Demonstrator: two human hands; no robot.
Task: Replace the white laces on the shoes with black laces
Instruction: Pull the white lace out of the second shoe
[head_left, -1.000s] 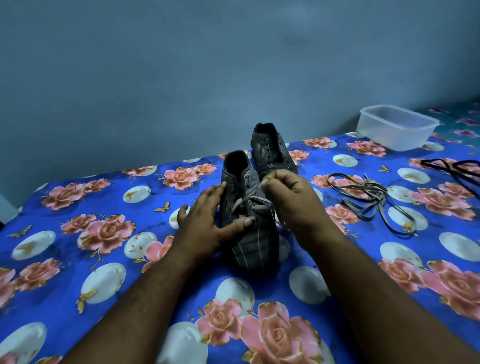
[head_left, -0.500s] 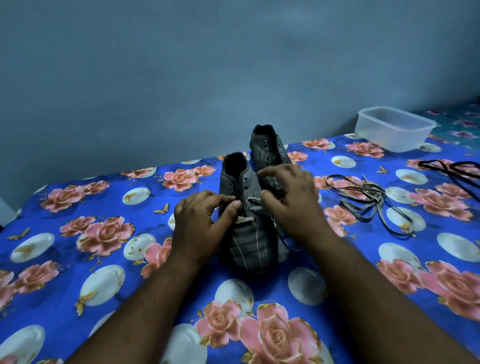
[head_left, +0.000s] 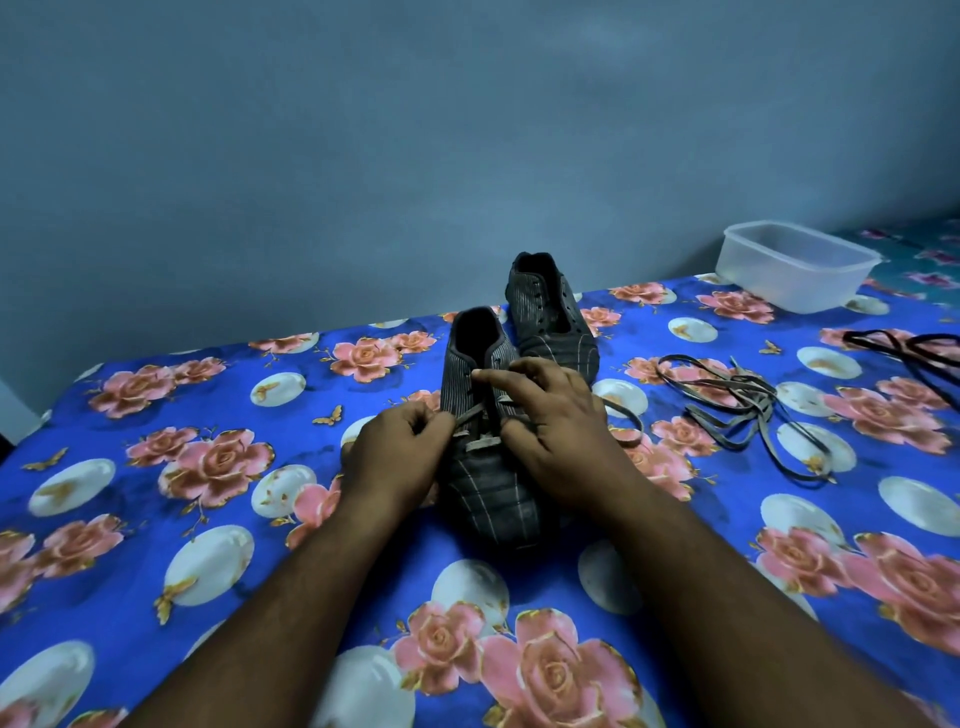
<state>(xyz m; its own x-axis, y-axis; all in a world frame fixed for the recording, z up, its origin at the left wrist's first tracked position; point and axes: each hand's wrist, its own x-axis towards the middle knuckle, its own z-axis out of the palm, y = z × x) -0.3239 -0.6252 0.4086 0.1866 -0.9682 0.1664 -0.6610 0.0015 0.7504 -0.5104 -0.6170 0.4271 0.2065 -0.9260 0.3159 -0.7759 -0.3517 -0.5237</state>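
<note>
Two dark striped shoes stand on the floral sheet. The near shoe (head_left: 488, 483) still has a white lace (head_left: 483, 442) through its lower eyelets. The far shoe (head_left: 550, 322) has bare eyelets. My left hand (head_left: 400, 457) pinches a strand of the white lace at the near shoe's left side. My right hand (head_left: 558, 436) lies over the shoe's right side, its index finger stretched onto the eyelet row. A loop of the lace (head_left: 626, 415) trails out from under it. A removed white lace (head_left: 743, 405) lies to the right, and black laces (head_left: 914, 345) lie at the far right edge.
A clear plastic container (head_left: 795, 270) stands at the back right near the wall. The blue floral sheet (head_left: 208, 519) covers the whole surface, and a grey-blue wall rises close behind the shoes.
My left hand went from resting on the shoe's side to pinching a lace strand there. My right hand let its fist uncurl and lowered over the shoe, index finger stretched out.
</note>
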